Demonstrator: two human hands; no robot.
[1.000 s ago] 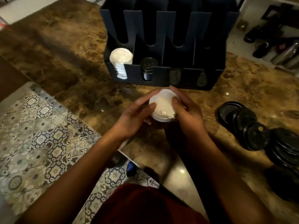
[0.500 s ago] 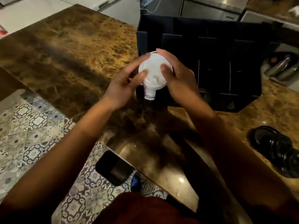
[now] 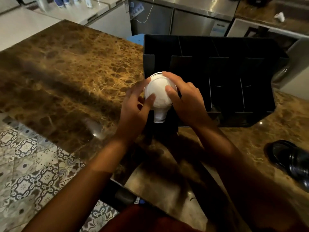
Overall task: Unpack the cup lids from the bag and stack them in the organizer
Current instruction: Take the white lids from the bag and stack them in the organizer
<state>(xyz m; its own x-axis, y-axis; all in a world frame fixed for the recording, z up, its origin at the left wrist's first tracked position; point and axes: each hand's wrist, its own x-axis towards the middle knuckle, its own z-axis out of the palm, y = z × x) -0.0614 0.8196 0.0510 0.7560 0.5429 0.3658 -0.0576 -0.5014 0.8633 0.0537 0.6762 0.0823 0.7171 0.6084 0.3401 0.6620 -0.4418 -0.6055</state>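
I hold white cup lids (image 3: 159, 90) over the organizer (image 3: 217, 77), at its leftmost slot, left hand (image 3: 133, 111) and right hand (image 3: 185, 99) curled round the stack. Black lids (image 3: 291, 159) right of the organizer remain unsorted.

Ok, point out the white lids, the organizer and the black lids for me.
white lids (image 3: 159, 91), head view, flat top of the stack
organizer (image 3: 225, 47), head view, back wall
black lids (image 3: 291, 158), head view, nearest lid of the pile

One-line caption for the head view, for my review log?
Both hands, left and right, hold a white lid stack over the black organizer's leftmost front slot.
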